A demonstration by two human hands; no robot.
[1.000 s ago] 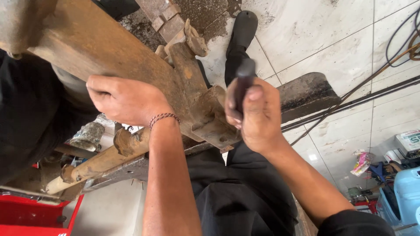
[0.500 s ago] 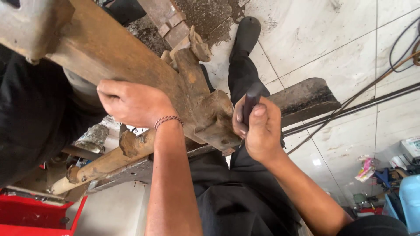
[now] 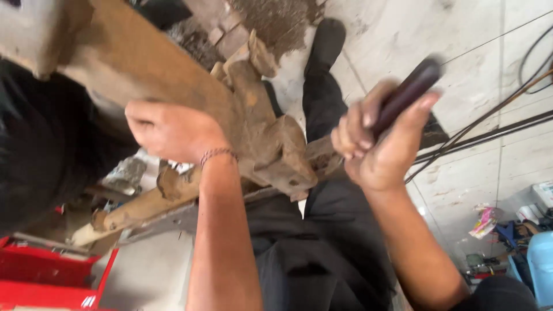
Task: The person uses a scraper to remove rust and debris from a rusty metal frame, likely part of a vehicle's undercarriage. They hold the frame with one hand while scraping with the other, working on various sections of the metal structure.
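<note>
Rusty beam — a long, mud-caked metal part running from upper left down to centre, ending in a lumpy bracket with a small hole near its lower tip. It sits raised above the person's lap, over the dark trousers.

Left hand lies on the beam's lower edge, knuckles up, fingers curled under and gripping the metal; a thin bracelet circles the wrist.

Right hand is just right of the bracket, apart from it, fingers clenched around a dark handle that slants up to the right. The handle is motion-blurred; its working end is hidden behind the hand, so the tool's kind cannot be told.

Below the beam, a second rusty arm angles down to the left, with a grey metal strip beneath it. Red toolbox at lower left.

Floor of pale tiles, dusty — a patch of dirt at top centre, a black shoe beside it. Dark cables cross the tiles at right. Small clutter and a light-blue container sit at the lower right edge.
</note>
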